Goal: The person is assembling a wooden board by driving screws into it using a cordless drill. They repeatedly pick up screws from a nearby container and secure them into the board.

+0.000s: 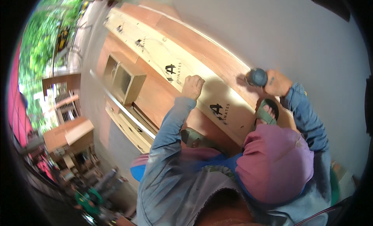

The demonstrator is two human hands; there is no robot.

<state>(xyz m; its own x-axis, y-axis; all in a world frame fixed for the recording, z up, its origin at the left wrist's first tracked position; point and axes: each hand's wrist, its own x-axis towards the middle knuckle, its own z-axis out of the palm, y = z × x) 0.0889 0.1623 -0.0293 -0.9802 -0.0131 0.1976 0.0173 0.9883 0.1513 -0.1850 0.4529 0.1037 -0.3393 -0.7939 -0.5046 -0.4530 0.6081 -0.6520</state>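
On a timber plank [211,94], the left hand [192,87] curls, grip unclear; the right hand [278,84] clasps a dark round object [257,76]; likely steadying, next needing firm pressure.

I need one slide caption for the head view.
Left hand rests on a long pale wooden board; right hand holds a rounded blue-grey object.

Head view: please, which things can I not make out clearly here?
In the head view:
Left hand: its fingertips, curled under out of sight.
Right hand: some fingers, hidden behind the dark round object, whose kind is unclear.
Plank: its near end, partly covered by the pink knee.
Person in green: small and blurred, near the lower-left rim.
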